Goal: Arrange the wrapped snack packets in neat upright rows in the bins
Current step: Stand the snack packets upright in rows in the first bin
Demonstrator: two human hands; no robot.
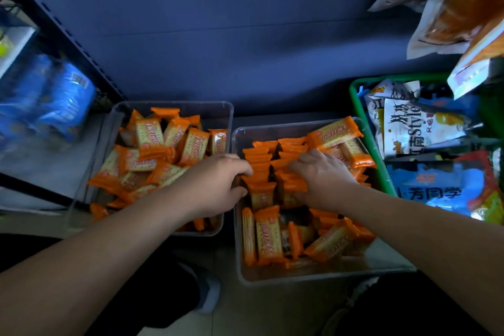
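Currently both hands work the upright cracker packets point(259, 161) at the back of the right clear bin point(272, 128). The left hand point(218, 185) pinches the left row between thumb and curled fingers. The right hand point(321, 174) clamps the adjacent row with bent fingers. Press each row tight, then stand the loose packets point(268, 237) from the bin's front against them.

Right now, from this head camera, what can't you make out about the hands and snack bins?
Head view only:
- Right hand: its back hides the thumb and palm, so whether it is gripping or just pressing the upright packets is unclear.
- Left bin: floor buried under heaped packets.
- Blue packs, left: blurred, print unreadable.
- Green basket: far side hidden by hanging bags and the right edge.
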